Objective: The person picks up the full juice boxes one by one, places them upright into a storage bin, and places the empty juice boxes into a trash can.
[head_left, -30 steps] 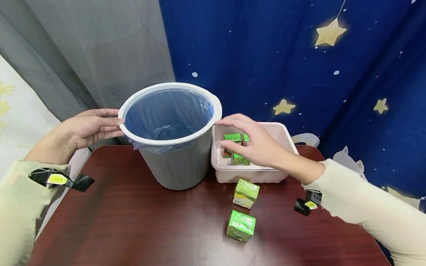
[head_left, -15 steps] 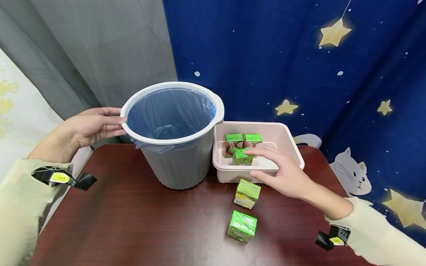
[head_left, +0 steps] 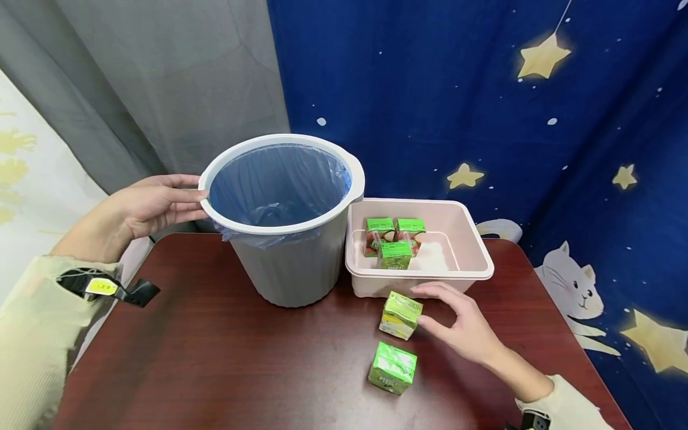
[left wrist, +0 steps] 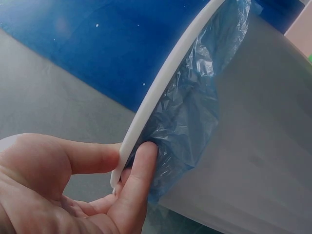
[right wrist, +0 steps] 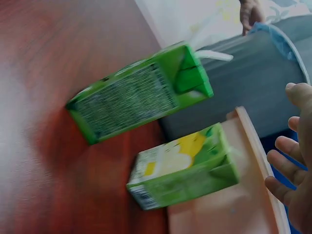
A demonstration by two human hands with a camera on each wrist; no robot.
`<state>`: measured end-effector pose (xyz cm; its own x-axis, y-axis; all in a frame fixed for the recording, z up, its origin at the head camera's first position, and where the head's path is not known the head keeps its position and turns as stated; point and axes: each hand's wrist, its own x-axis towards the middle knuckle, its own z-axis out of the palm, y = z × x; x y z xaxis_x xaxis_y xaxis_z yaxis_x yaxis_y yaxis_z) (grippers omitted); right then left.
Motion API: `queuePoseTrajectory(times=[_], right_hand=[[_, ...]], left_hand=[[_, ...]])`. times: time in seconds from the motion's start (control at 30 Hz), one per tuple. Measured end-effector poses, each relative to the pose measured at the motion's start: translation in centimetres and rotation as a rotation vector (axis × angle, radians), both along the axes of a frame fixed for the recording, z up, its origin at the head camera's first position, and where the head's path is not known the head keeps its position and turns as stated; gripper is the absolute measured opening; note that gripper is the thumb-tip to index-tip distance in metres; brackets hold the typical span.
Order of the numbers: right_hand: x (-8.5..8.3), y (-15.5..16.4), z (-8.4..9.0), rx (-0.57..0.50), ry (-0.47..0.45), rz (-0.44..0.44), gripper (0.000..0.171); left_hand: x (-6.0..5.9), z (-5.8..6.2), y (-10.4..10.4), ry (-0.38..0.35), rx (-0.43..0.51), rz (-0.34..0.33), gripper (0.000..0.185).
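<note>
My left hand [head_left: 156, 206] pinches the white rim of a grey trash bin [head_left: 292, 272], lined with a blue plastic bag [left wrist: 190, 112]. In the left wrist view the thumb [left wrist: 95, 158] lies on one side of the rim and the fingers on the other. The right hand [head_left: 464, 325] is spread beside a green-and-yellow juice box [head_left: 400, 316], thumb close to it; no grip shows. Nearer the front stands a bright green juice box [head_left: 392, 369]. The right wrist view, somewhat blurred, has both boxes below relaxed fingers [right wrist: 285, 168].
A pale pink tub [head_left: 475, 248] sits right of the bin, holding three green-topped juice boxes [head_left: 395, 257] in its left part. Everything stands on a dark red-brown table [head_left: 226, 370]. Grey and blue star-patterned curtains [head_left: 408, 89] hang behind it.
The right hand has moved from the bin's right rim, down past the tub, to the green-and-yellow juice box. The left hand keeps its hold on the rim.
</note>
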<state>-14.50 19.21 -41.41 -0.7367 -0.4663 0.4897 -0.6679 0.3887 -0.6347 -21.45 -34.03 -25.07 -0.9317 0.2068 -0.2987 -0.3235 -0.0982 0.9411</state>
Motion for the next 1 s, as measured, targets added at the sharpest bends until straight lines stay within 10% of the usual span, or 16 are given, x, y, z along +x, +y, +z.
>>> queuePoseTrajectory(times=[0.57, 1.0], right_hand=[[-2.6, -0.7, -6.1, 0.069, -0.116, -0.027, 0.073], [-3.3, -2.9, -7.0, 0.035, -0.184, -0.030, 0.061]], left_hand=[[0.1, 0.0, 0.0, 0.005, -0.005, -0.007, 0.036], [0.2, 0.0, 0.2, 0.012, -0.093, 0.014, 0.037]])
